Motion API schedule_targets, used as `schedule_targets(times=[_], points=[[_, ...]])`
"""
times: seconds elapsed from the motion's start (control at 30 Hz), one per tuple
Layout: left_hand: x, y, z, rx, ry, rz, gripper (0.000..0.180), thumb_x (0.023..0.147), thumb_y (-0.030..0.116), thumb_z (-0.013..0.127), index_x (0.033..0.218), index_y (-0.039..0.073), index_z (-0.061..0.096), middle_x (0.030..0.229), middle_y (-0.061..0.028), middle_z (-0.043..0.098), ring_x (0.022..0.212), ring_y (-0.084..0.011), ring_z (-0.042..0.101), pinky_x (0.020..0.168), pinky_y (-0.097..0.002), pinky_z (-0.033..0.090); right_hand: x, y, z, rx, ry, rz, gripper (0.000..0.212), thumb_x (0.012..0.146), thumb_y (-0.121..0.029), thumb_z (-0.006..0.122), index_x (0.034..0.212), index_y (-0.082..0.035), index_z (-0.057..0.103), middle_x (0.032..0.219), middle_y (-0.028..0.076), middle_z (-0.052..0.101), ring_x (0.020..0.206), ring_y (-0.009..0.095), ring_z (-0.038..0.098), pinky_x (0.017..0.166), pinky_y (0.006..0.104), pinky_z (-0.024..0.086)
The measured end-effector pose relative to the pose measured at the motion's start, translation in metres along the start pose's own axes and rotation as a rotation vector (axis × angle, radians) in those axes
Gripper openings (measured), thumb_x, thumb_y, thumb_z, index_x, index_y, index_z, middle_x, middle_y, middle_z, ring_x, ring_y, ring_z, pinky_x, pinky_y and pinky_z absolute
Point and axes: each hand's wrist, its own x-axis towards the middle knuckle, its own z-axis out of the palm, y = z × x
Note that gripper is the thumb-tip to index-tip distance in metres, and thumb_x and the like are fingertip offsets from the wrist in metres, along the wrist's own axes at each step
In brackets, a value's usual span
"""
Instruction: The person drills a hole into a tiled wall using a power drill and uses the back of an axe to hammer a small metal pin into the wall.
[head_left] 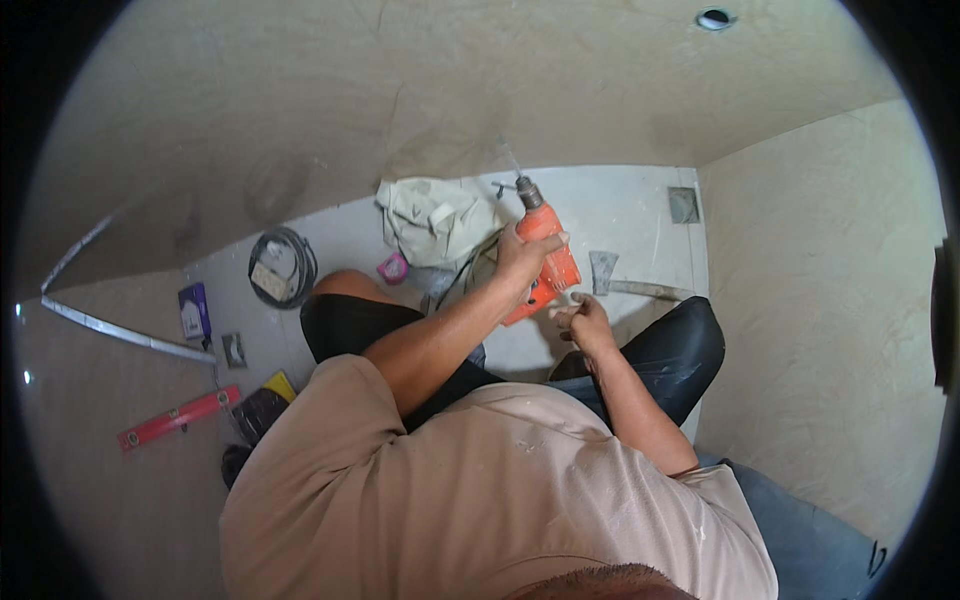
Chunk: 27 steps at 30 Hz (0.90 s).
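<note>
A: What was held by the left hand (528, 258)?

B: An orange drill (560, 262) was gripped by it, the fingers wrapped over the casing. The drill was held above the floor (640, 235) between the bent knees, its chuck (529, 192) pointed toward the wall (480, 80).

A: And the right hand (588, 325)?

B: It was placed just beside the drill's lower end, its fingers partly curled; whether anything was pinched by them could not be told from this angle.

A: What was seen round about?

B: A pale cloth bag (435, 222) was crumpled near the wall, with a pink tape measure (393, 268) beside it. A grey coil (309, 265) was laid farther left, and a long-handled tool (603, 270) to the drill's right.
</note>
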Motion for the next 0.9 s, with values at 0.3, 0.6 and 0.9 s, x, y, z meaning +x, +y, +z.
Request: schedule_targets(times=[0.3, 0.6, 0.9], points=[[0.043, -0.049, -0.064, 0.259, 0.269, -0.072, 0.05, 0.076, 0.01, 0.09, 0.114, -0.001, 0.059, 0.104, -0.0139, 0.07, 0.091, -0.0252, 0.072, 0.08, -0.0412, 0.06, 0.023, -0.039, -0.016, -0.359, -0.142, 0.108, 0.044, 0.091, -0.012, 0.072, 0.133, 0.0, 0.067, 0.111, 0.014, 0.075, 0.099, 0.024, 0.072, 0.083, 0.0381, 0.057], [0.057, -0.084, -0.088, 0.943, 0.197, -0.206, 0.084, 0.064, 0.024, 0.097, 0.129, -0.005, 0.052, 0.124, -0.0253, 0.063, 0.117, -0.0404, 0.064, 0.102, -0.0466, 0.053, 0.159, -0.064, -0.082, -1.138, 0.168, -0.224, 0.042, 0.087, -0.023, 0.067, 0.122, 0.0, 0.073, 0.121, 0.027, 0.073, 0.117, 0.04, 0.069, 0.101, 0.0471, 0.055], [0.081, -0.119, -0.065, 1.199, 0.147, -0.181, 0.085, 0.068, 0.025, 0.096, 0.139, 0.001, 0.054, 0.148, -0.0211, 0.044, 0.143, -0.0396, 0.04, 0.114, -0.0507, 0.043, 0.203, 0.007, -0.131, -1.115, 0.243, -0.071, 0.048, 0.092, -0.037, 0.062, 0.114, 0.003, 0.075, 0.121, 0.031, 0.071, 0.116, 0.045, 0.069, 0.101, 0.0475, 0.054]])
